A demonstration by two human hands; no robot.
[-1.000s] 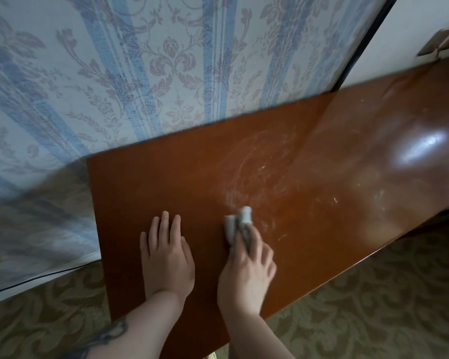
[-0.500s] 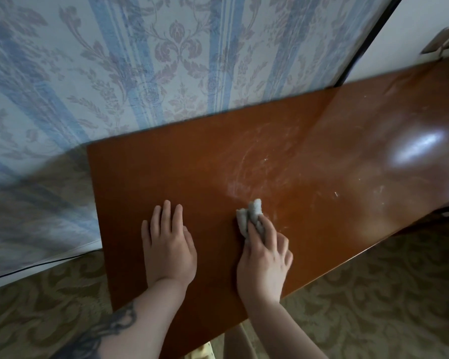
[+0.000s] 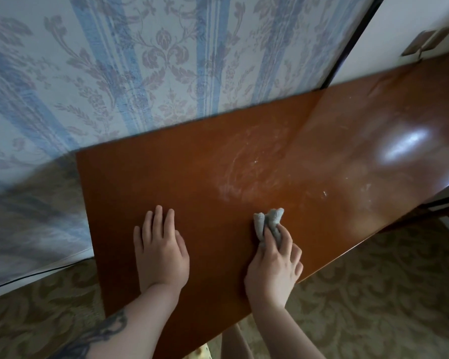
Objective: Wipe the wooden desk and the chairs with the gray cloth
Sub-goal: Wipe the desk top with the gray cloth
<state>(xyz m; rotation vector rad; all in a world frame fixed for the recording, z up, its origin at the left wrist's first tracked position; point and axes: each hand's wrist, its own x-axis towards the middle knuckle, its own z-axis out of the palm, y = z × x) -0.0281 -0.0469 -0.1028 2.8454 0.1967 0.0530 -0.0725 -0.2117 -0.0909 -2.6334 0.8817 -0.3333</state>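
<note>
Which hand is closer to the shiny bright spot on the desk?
Right. The right hand with the cloth sits below-left of the bright spot; the left hand lies farther left.

A home room. Floral striped wallpaper (image 3: 130, 73) and patterned carpet (image 3: 373, 294) surround a glossy wooden desk (image 3: 192, 182).

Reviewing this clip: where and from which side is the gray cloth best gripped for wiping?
By its bunched rear part, from the desk's near edge, as the right hand grips the crumpled gray cloth now. Its free folds stick out forward onto the glossy brown wooden desk, likely leaving them to wipe.
</note>
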